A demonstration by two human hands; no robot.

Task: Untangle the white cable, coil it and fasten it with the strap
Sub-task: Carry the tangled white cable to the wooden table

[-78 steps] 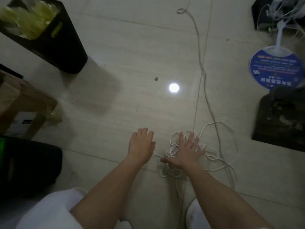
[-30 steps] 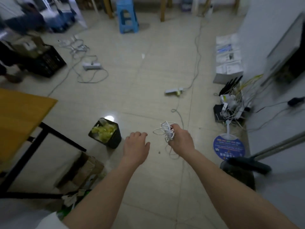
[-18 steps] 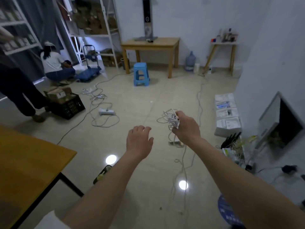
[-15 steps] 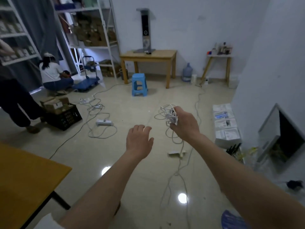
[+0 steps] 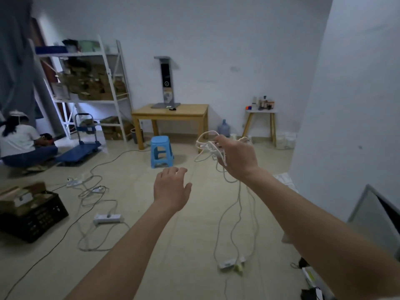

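My right hand [image 5: 237, 158] is raised in front of me, closed around a tangled bunch of the white cable [image 5: 207, 146]. Loops stick out to the left of the fingers, and long strands hang from the hand down toward the floor. My left hand [image 5: 172, 188] hovers lower and to the left, palm down, fingers apart and empty, not touching the cable. I see no strap.
A blue stool [image 5: 161, 151] and a wooden table [image 5: 171, 114] stand ahead. Power strips [image 5: 107, 219] and cords lie on the floor at left, another strip [image 5: 229, 263] below the hanging strands. A black crate [image 5: 32, 215] and a seated person [image 5: 20, 144] are far left. A white wall [image 5: 346, 126] is on the right.
My right hand lifted the cable tangle off the floor and raised it high. The view swung from the floor up to the room. My left hand stayed empty.
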